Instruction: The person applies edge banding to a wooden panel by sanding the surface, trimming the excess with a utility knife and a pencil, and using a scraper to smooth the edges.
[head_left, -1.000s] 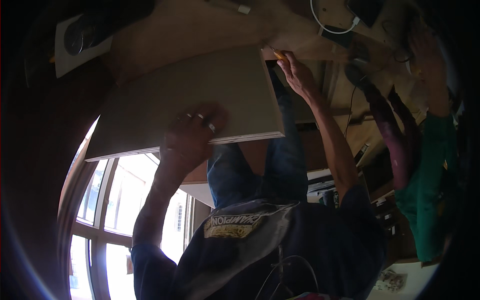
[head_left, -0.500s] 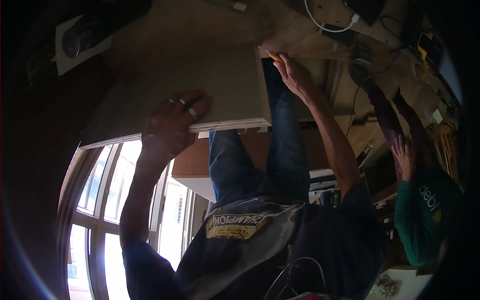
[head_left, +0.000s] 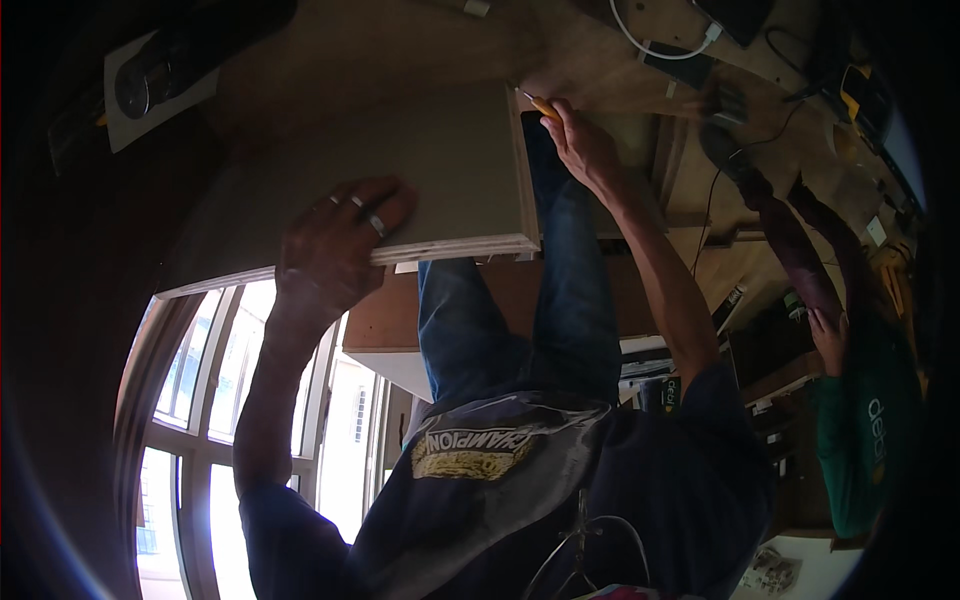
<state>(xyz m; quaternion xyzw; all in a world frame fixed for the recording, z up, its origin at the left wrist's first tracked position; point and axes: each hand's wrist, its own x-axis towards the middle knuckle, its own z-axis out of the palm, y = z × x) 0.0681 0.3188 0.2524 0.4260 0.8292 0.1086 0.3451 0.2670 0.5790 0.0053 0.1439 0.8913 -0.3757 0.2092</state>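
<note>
Left hand (head_left: pixel 330 245): bent over near edge of the grey board (head_left: pixel 440 165), fingers on its upper face, firmness of grip I cannot tell | Right hand (head_left: pixel 588 150): closed around orange-handled tool (head_left: pixel 545 108), its thin tip near the board's far right corner | Board: before the person, partly hiding the jeans (head_left: pixel 575 290)

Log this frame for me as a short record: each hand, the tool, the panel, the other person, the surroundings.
Left hand: on the panel's near edge, rings on its fingers; grip unclear
Right hand: closed around an orange-handled tool
Tool tip: at the panel's far right corner; contact cannot be told
Panel: flat, broad, with a pale near edge
Other person: at right, green top, one hand visible
Surroundings: bright window at lower left, white cable plug at upper right
</note>
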